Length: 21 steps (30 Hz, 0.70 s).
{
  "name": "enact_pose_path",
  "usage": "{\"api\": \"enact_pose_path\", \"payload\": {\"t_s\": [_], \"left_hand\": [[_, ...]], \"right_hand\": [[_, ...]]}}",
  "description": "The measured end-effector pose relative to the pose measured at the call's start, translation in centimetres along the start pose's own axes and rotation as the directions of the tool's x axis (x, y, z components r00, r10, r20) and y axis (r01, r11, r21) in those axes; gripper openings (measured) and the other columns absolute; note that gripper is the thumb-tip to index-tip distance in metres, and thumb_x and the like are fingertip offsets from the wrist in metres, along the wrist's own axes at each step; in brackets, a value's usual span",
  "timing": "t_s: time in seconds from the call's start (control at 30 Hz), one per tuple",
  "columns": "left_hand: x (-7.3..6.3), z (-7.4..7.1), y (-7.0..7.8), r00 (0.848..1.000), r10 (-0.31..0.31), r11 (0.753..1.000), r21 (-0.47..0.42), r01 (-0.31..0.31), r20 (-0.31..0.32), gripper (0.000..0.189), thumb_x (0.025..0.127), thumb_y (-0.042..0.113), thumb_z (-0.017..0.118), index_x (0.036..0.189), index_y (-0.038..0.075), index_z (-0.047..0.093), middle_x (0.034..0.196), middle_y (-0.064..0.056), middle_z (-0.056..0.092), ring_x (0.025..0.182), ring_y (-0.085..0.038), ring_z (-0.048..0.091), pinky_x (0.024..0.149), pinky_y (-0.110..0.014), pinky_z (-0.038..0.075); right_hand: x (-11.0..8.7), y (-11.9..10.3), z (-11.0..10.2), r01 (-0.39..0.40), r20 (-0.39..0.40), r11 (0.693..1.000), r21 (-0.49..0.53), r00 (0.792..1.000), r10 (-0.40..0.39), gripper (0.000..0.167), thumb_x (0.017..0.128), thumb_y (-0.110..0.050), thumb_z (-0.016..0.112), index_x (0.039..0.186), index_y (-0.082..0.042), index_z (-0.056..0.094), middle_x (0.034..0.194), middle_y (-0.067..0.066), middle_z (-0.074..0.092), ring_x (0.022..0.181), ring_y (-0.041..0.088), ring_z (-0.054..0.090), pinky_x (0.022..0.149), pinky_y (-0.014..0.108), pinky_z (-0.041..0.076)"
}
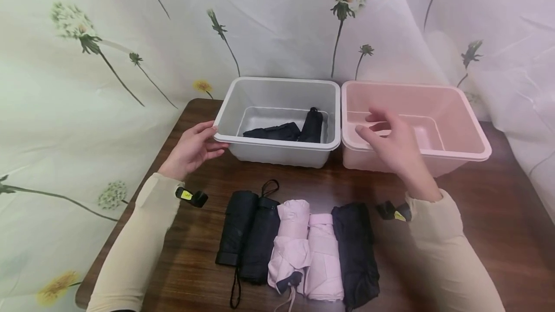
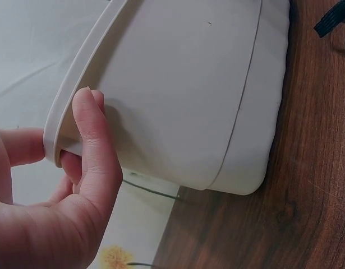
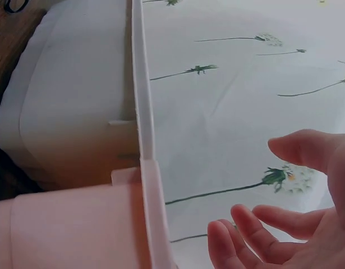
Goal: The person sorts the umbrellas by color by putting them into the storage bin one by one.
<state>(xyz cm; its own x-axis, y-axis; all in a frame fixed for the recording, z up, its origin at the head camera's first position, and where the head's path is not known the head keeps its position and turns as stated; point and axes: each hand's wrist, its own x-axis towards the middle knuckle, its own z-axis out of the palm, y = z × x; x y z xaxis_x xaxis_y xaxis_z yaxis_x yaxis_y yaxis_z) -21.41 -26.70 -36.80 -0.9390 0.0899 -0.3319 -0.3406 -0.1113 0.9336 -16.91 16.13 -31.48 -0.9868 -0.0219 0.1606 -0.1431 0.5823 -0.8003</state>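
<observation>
My left hand [image 1: 192, 149] pinches the rim of the white bin [image 1: 282, 154] at its left front corner, thumb on top and fingers below, as the left wrist view shows. Two black folded umbrellas [image 1: 311, 126] lie inside that bin. Over the near left part of the pink bin [image 1: 468, 153] hovers my right hand [image 1: 396, 141], thumb and fingers apart with nothing between them. In front of the bins lies a row of folded umbrellas: two black ones [image 1: 260, 240] at left, two pink ones [image 1: 324, 259] in the middle, a black one [image 1: 356, 254] at right.
Both bins stand side by side at the back of the dark wooden table [image 1: 191, 244], their rims close together. Behind them hangs a white cloth [image 1: 277, 23] printed with dandelions. Thin cord loops [image 1: 235, 288] stick out from some umbrellas.
</observation>
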Motion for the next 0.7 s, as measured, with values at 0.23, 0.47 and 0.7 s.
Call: {"api": "enact_pose_path", "payload": {"t_s": [0.23,0.47,0.7], "left_hand": [[-0.2,0.0,0.1,1.0,-0.009,1.0,-0.004,0.009,0.007,0.061,0.1,0.026,0.054,0.151,0.01,0.025,0.128,-0.011,0.049,0.083,-0.015,0.071,0.073,-0.028,0.059],[-0.3,0.0,0.1,1.0,-0.009,1.0,-0.017,0.01,0.009,0.061,0.099,0.025,0.055,0.151,0.01,0.027,0.126,-0.01,0.051,0.083,-0.015,0.072,0.073,-0.028,0.059],[-0.2,0.0,0.1,1.0,-0.012,0.999,-0.03,0.013,0.011,0.061,0.099,0.024,0.056,0.151,0.01,0.027,0.124,-0.011,0.052,0.082,-0.016,0.072,0.072,-0.028,0.059]], "right_hand": [[-2.0,0.4,-1.3,0.045,0.008,0.998,-0.041,0.999,-0.044,0.058,0.092,-0.035,0.066,0.14,-0.008,0.048,0.121,0.016,0.061,0.107,0.029,0.06,0.084,0.021,0.047],[-4.0,2.4,-2.1,0.072,0.03,0.994,-0.078,0.997,-0.07,0.059,0.092,-0.03,0.067,0.139,-0.001,0.046,0.117,0.019,0.061,0.1,0.034,0.065,0.075,0.004,0.042],[-6.3,4.8,-2.3,0.048,0.088,0.984,-0.169,0.996,-0.034,0.059,0.091,-0.034,0.067,0.136,-0.001,0.047,0.116,0.018,0.062,0.098,0.034,0.067,0.074,0.008,0.045]]}}
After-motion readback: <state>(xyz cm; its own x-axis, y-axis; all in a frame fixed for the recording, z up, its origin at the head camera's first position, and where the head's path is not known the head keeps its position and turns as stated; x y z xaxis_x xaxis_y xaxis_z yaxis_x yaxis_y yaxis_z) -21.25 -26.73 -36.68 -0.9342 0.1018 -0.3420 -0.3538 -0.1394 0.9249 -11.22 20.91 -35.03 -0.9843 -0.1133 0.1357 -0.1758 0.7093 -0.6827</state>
